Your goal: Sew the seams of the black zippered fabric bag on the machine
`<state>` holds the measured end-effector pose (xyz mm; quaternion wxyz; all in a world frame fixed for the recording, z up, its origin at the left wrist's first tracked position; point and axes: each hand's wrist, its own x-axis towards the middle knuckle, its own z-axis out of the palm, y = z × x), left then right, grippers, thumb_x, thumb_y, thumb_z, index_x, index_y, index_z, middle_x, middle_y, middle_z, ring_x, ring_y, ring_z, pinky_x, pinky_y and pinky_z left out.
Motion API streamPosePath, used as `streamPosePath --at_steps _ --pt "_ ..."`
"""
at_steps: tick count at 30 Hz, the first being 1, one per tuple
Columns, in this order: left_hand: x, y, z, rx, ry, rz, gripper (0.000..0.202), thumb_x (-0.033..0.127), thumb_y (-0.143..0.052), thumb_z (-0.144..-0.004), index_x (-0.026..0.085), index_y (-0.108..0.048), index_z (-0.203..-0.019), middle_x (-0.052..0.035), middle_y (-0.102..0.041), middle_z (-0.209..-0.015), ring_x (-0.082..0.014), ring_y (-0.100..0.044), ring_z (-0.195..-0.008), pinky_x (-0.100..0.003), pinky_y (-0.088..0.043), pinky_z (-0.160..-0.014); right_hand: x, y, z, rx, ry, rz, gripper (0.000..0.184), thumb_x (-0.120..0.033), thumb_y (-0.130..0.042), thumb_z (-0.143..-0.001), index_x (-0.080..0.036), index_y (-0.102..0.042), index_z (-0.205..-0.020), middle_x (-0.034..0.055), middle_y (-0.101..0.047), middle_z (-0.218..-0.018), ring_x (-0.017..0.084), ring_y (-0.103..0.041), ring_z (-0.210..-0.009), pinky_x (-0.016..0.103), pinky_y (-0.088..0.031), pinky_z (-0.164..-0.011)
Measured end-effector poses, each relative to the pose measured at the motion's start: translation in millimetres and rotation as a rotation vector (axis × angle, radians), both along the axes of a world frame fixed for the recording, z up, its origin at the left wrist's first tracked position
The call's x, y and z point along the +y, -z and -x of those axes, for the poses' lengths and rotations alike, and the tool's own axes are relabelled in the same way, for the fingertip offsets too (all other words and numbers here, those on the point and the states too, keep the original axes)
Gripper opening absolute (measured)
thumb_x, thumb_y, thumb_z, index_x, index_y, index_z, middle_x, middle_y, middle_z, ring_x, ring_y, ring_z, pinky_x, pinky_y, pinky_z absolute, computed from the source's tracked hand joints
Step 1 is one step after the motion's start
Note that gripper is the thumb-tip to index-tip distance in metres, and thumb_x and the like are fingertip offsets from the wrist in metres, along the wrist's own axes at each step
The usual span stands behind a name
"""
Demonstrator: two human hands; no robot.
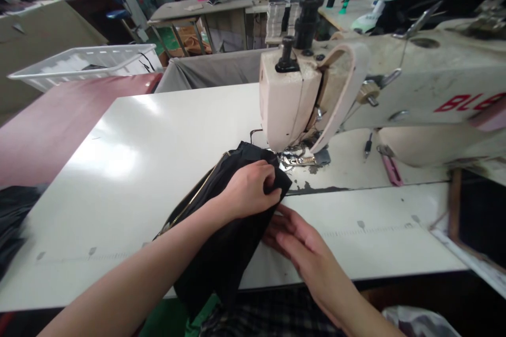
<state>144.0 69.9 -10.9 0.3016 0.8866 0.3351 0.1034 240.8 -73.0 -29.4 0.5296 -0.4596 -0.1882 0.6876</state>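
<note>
So the black cloth [225,247] is lying on the white table [177,121], top end right at the foot [291,160]. Progress-wise, I'd call it partway: the zip [197,193] already runs along its left side and looks attached, but the cloth isn't off the machine [280,95] yet. I can't make out any stitches, so no clue how much sewing is left.

Long axis goes roughly 7 to 1 o'clock, with the 1 o'clock end at the foot. The zip leans a bit more toward 2.

Left hand [253,189] sits on top, fingers curled, seemingly pinching the cloth near its upper right edge. Right hand [298,239] is at about 4 o'clock, fingertips tucked under that edge; can't tell if it's gripping. Further out, pink snips [391,167] between 2 and 3, basket [114,48] between 10 and 11.
</note>
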Motion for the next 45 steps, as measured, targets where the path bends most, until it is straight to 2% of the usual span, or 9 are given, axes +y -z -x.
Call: streamPosePath --at_steps 4,7,10,14,17,22,30,41,45 --pt "5.3 4.8 14.9 -0.124 -0.069 0.075 0.011 0.018 -0.052 -0.079 0.017 -0.044 -0.071 0.004 -0.042 -0.066 -0.01 -0.039 -0.059 -0.024 -0.03 -0.055 13.2 -3.0 -13.8 0.109 0.153 0.039 0.048 -0.031 -0.073 -0.074 -0.02 -0.059 -0.119 0.007 -0.065 -0.119 0.021 -0.062 -0.105 0.04 -0.047 -0.101" --pt "3.0 11.5 20.0 -0.205 -0.163 0.118 0.015 0.022 -0.045 -0.088 0.018 -0.041 -0.074 0.0053 -0.036 -0.063 -0.0093 -0.036 -0.056 -0.022 -0.03 -0.051 28.7 -3.6 -19.9 0.12 0.116 0.034 0.04 -0.032 -0.073 -0.074 -0.019 -0.064 -0.111 0.0067 -0.067 -0.111 0.02 -0.063 -0.099 0.036 -0.051 -0.091" --pt "-5.7 17.4 18.8 -0.272 -0.201 0.111 0.009 0.021 -0.055 -0.083 0.016 -0.049 -0.087 0.004 -0.046 -0.07 -0.0094 -0.043 -0.06 -0.021 -0.037 -0.053 43.8 -0.7 -21.5 0.026 0.1 0.023 0.033 -0.035 -0.074 -0.073 -0.018 -0.066 -0.1 0.0043 -0.069 -0.099 0.018 -0.063 -0.088 0.032 -0.054 -0.077" --pt "-22.3 24.8 14.9 -0.344 -0.105 -0.096 0.036 0.006 -0.056 -0.077 0.014 -0.059 -0.112 -0.004 -0.057 -0.093 -0.0129 -0.055 -0.079 -0.023 -0.05 -0.07 58.0 5.5 -22.7 -0.086 0.177 0.071 0.029 -0.036 -0.079 -0.062 -0.017 -0.065 -0.079 -0.0013 -0.064 -0.072 0.014 -0.058 -0.067 0.028 -0.051 -0.062" --pt "-30.8 29.0 13.2 -0.314 0.011 -0.332 0.042 0.001 -0.046 -0.08 0.01 -0.058 -0.119 -0.0092 -0.057 -0.1 -0.0176 -0.056 -0.091 -0.03 -0.053 -0.081 62.2 6.6 -23.4 -0.089 0.207 0.086 0.028 -0.034 -0.081 -0.057 -0.016 -0.065 -0.07 -0.0018 -0.062 -0.063 0.013 -0.056 -0.063 0.026 -0.048 -0.058" --pt "-32.9 26.5 11.1 -0.164 0.075 -0.586 0.034 0.006 -0.037 -0.091 0.005 -0.057 -0.119 -0.0102 -0.059 -0.092 -0.0196 -0.05 -0.081 -0.034 -0.053 -0.073 62.1 2.6 -22.3 -0.057 0.261 0.094 0.029 -0.034 -0.083 -0.053 -0.015 -0.067 -0.067 -0.0004 -0.063 -0.064 0.011 -0.052 -0.059 0.022 -0.041 -0.052" --pt "-30.8 27.8 9.0 -0.123 0.062 -0.601 0.036 0.014 -0.031 -0.099 0.008 -0.054 -0.125 -0.009 -0.058 -0.091 -0.0184 -0.046 -0.077 -0.031 -0.05 -0.068 60.9 1.7 -24.1 0.013 0.285 0.093 0.021 -0.029 -0.08 -0.057 -0.015 -0.071 -0.071 -0.004 -0.057 -0.059 0.007 -0.043 -0.053 0.02 -0.036 -0.049" --pt "-36.7 28.1 5.6 -0.013 0.053 -0.701 0.035 0.011 -0.031 -0.097 0.004 -0.053 -0.123 -0.0091 -0.056 -0.088 -0.0191 -0.045 -0.074 -0.031 -0.051 -0.066 58.9 1.1 -24.3 0.032 0.288 0.097 0.015 -0.027 -0.077 -0.061 -0.017 -0.071 -0.071 -0.0028 -0.061 -0.062 0.008 -0.05 -0.057 0.021 -0.045 -0.057" --pt "-39.2 24.9 7.4 -0.083 0.074 -0.513 0.045 0.007 -0.04 -0.085 0.001 -0.05 -0.129 -0.0124 -0.056 -0.093 -0.0217 -0.048 -0.081 -0.036 -0.053 -0.073 55.7 0.6 -25.8 0.029 0.283 0.066 0.016 -0.031 -0.077 -0.065 -0.018 -0.07 -0.071 -0.0019 -0.063 -0.067 0.01 -0.054 -0.063 0.021 -0.046 -0.06"
